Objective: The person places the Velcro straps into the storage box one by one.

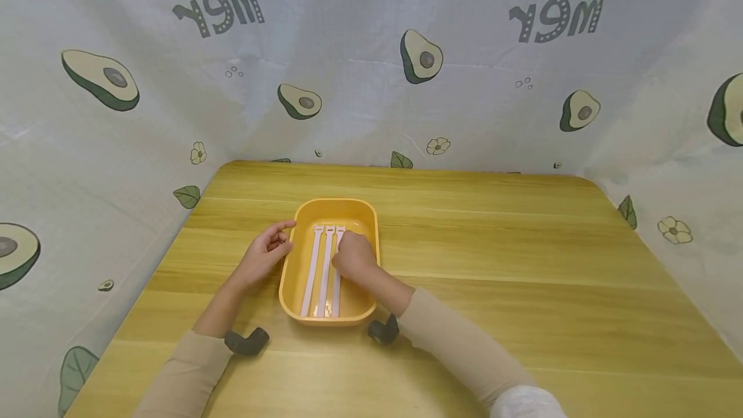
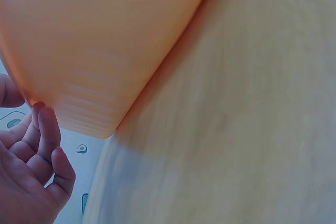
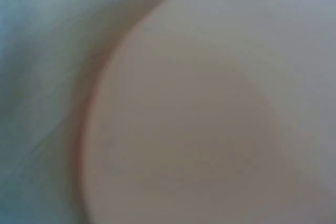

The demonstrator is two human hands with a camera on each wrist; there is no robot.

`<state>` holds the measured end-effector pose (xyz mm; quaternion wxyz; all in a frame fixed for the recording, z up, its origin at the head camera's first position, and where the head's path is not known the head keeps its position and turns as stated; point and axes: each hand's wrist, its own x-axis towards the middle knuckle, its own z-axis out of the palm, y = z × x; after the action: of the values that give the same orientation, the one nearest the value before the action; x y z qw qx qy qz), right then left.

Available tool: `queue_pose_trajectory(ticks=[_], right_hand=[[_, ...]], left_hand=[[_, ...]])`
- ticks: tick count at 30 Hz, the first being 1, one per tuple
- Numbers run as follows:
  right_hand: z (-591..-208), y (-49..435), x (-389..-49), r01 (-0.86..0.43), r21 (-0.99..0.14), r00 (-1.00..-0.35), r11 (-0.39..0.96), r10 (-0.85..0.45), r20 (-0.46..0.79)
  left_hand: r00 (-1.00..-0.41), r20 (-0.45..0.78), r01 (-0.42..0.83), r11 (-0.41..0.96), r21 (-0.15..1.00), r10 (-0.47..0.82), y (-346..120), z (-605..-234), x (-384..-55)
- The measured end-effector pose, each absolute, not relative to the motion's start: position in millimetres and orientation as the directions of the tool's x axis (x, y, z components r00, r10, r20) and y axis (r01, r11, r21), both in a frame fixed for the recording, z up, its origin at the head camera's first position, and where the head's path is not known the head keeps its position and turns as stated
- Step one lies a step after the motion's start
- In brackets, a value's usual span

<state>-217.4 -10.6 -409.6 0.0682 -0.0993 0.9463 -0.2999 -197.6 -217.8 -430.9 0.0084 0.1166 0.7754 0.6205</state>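
In the head view a yellow plastic tray point(image 1: 287, 286) with rounded corners stands on the table. Three pale pink-white cable straps, a left one point(image 1: 311, 273), a middle one point(image 1: 325, 273) and a right one point(image 1: 336, 295), lie lengthwise in it, slotted heads at the far end. My right hand point(image 1: 355, 257) reaches over the tray's right wall and holds the right strap near its head, hiding part of it; its fingertips are mostly covered. My left hand point(image 1: 268, 253) touches the left rim with loosely bent fingers. The left wrist view shows those fingers point(image 2: 49, 129) against the tray wall point(image 2: 105, 51).
The wooden table point(image 1: 522, 263) extends around the tray. A white curtain point(image 1: 360, 121) printed with avocados hangs behind and beside it. Dark wrist-worn pieces sit by the left wrist point(image 1: 246, 342) and right wrist point(image 1: 384, 330). The right wrist view is blurred.
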Motion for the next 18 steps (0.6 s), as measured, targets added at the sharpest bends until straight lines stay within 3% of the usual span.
queue_pose_trajectory(ticks=[11, 18], right_hand=[[-384.3, 15.4, -211.5, -0.116, -0.815, -0.969, 0.567, -0.244, -0.032], [-376.5, 44.0, -206.8, -0.128, -0.896, -0.962, 0.425, -0.272, 0.008]], left_hand=[[-0.972, 0.121, 0.164, 0.216, 0.962, 0.201, -219.6, -431.6, -197.8], [-0.973, 0.117, 0.183, 0.350, 0.919, 0.201, -226.1, -430.2, -196.0]])
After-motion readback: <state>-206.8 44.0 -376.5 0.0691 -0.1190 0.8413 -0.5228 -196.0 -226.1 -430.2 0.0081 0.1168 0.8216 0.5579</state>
